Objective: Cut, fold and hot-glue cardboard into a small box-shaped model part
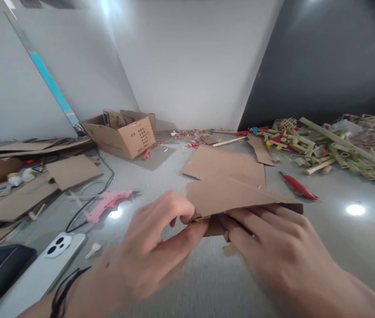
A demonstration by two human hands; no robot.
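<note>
A bent piece of brown cardboard (227,194) is raised at a slant in front of me, held between both hands. My left hand (154,238) pinches its near left edge between thumb and curled fingers. From the right, my right hand (280,240) reaches under the same piece, and its fingertips are hidden beneath it. A darker folded flap shows below the edge, between the hands. Just behind it lies a flat cardboard sheet (227,161). To the left rests a pink hot glue gun (109,204); a red cutter (298,185) lies to the right.
A white phone (38,274), a black case (3,269) and a white earbud (93,250) sit at the near left. Cardboard scraps (74,170) and a black cord spread behind them. A cardboard box (119,139) stands at the back; cut bamboo (346,154) is heaped at the right.
</note>
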